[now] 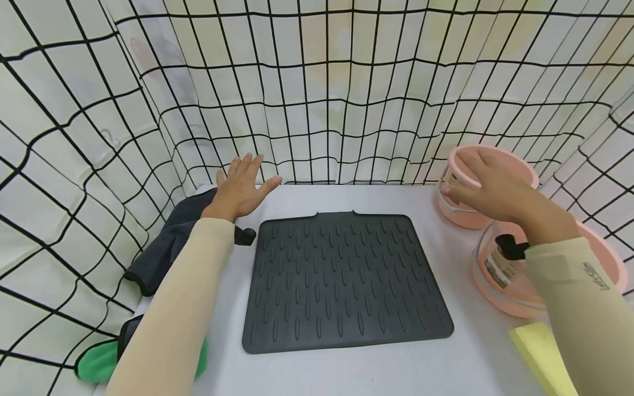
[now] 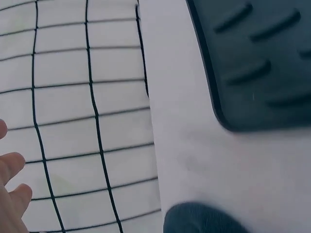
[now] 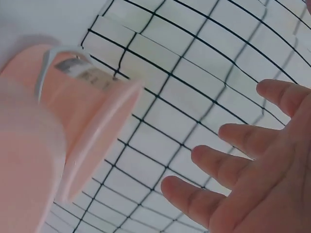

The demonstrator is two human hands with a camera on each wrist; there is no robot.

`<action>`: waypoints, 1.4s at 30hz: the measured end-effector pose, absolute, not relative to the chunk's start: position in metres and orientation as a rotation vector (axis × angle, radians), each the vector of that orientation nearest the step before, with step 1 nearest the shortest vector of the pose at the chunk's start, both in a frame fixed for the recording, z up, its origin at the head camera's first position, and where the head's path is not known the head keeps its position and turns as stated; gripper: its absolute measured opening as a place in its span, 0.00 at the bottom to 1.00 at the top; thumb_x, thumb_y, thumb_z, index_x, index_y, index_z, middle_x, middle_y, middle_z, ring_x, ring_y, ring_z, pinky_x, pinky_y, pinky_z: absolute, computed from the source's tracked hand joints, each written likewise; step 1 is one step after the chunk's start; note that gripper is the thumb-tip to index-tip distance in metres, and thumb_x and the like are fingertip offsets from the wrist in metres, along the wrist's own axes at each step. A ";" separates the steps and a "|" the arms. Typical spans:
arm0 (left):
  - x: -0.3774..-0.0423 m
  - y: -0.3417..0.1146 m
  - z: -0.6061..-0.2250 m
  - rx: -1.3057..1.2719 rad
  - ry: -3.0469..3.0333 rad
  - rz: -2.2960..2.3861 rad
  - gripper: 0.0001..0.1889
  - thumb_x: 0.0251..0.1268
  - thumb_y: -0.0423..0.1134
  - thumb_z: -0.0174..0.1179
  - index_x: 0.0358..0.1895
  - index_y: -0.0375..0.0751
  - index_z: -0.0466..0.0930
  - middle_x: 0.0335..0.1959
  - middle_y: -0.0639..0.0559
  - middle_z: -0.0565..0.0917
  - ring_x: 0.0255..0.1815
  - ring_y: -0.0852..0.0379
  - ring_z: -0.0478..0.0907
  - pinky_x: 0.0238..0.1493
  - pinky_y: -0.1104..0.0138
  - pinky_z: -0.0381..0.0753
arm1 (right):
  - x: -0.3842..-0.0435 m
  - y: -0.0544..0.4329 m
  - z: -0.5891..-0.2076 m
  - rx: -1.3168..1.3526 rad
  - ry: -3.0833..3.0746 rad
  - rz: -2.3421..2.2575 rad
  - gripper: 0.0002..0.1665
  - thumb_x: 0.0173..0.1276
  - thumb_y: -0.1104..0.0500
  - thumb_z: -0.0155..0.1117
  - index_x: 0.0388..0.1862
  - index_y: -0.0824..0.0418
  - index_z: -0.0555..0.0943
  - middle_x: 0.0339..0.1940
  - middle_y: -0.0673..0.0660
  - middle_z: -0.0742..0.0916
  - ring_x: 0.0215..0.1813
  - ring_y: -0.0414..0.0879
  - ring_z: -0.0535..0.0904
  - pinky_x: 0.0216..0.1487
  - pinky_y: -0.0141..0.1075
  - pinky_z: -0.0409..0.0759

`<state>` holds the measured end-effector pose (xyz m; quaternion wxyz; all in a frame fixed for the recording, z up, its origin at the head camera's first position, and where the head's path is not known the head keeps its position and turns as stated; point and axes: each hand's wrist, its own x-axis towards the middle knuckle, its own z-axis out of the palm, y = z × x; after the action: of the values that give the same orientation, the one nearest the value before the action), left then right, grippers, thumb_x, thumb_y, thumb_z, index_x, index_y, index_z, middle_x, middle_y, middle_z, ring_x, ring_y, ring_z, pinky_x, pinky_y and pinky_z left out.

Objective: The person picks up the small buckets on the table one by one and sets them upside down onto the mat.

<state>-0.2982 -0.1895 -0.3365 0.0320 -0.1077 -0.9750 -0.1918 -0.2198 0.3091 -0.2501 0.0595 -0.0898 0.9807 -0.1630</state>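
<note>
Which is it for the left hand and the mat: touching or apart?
Apart. The head view shows white tabletop between the left hand and the mat.

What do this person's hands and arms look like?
The left hand and right hand are bare. The left sleeve and right sleeve are long and beige; the right bears dark lettering near its cuff. A small black piece shows at each wrist.

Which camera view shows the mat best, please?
The head view: the whole mat lies in frame, with nothing covering it. The left wrist view catches only one corner and a few raised ridges; the right wrist view shows none of it.
</note>
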 end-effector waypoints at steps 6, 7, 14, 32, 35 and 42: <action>-0.286 -0.174 -0.338 -0.397 -2.951 -0.757 0.51 0.72 0.79 0.35 0.87 0.50 0.41 0.87 0.43 0.41 0.87 0.37 0.31 0.78 0.32 0.28 | -0.168 0.342 -0.257 -0.196 3.104 -0.454 0.58 0.76 0.33 0.60 0.88 0.54 0.40 0.87 0.68 0.39 0.81 0.80 0.40 0.65 0.82 0.50; -0.284 -0.172 -0.339 -0.408 -2.941 -0.773 0.50 0.73 0.79 0.35 0.87 0.51 0.41 0.87 0.43 0.41 0.87 0.38 0.32 0.78 0.33 0.29 | -0.159 0.348 -0.260 -0.183 3.129 -0.454 0.58 0.76 0.34 0.61 0.88 0.54 0.42 0.86 0.69 0.41 0.80 0.81 0.43 0.65 0.82 0.50; -0.273 -0.153 -0.349 -0.499 -2.883 -0.881 0.48 0.75 0.76 0.37 0.87 0.52 0.42 0.88 0.47 0.41 0.87 0.41 0.33 0.78 0.33 0.30 | -0.111 0.393 -0.289 -0.107 3.337 -0.477 0.51 0.72 0.44 0.69 0.84 0.62 0.58 0.82 0.78 0.56 0.76 0.85 0.52 0.63 0.84 0.52; -0.242 -0.096 -0.375 -0.798 -2.864 -0.952 0.51 0.70 0.82 0.32 0.87 0.53 0.43 0.88 0.50 0.43 0.87 0.44 0.38 0.80 0.34 0.38 | -0.048 0.453 -0.360 0.161 3.554 -0.509 0.53 0.63 0.41 0.78 0.76 0.68 0.69 0.79 0.81 0.59 0.81 0.80 0.46 0.77 0.74 0.39; -0.241 -0.091 -0.380 -0.825 -2.874 -0.940 0.52 0.69 0.82 0.32 0.87 0.52 0.44 0.88 0.50 0.44 0.87 0.44 0.39 0.80 0.34 0.38 | -0.047 0.453 -0.365 0.179 3.573 -0.541 0.50 0.63 0.42 0.78 0.73 0.71 0.72 0.78 0.81 0.61 0.79 0.82 0.50 0.72 0.77 0.51; -0.237 -0.082 -0.389 -0.860 -2.901 -0.946 0.55 0.66 0.85 0.28 0.87 0.51 0.45 0.87 0.48 0.44 0.87 0.44 0.38 0.80 0.34 0.38 | -0.047 0.450 -0.369 0.281 3.584 -0.570 0.45 0.58 0.47 0.83 0.63 0.77 0.78 0.70 0.85 0.70 0.63 0.83 0.69 0.38 0.43 0.68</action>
<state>-0.2373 -0.0820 -0.3892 -0.0142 -0.2713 -0.9150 -0.2983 -0.0468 0.4496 -0.3691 -0.2466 0.0749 0.9542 -0.1519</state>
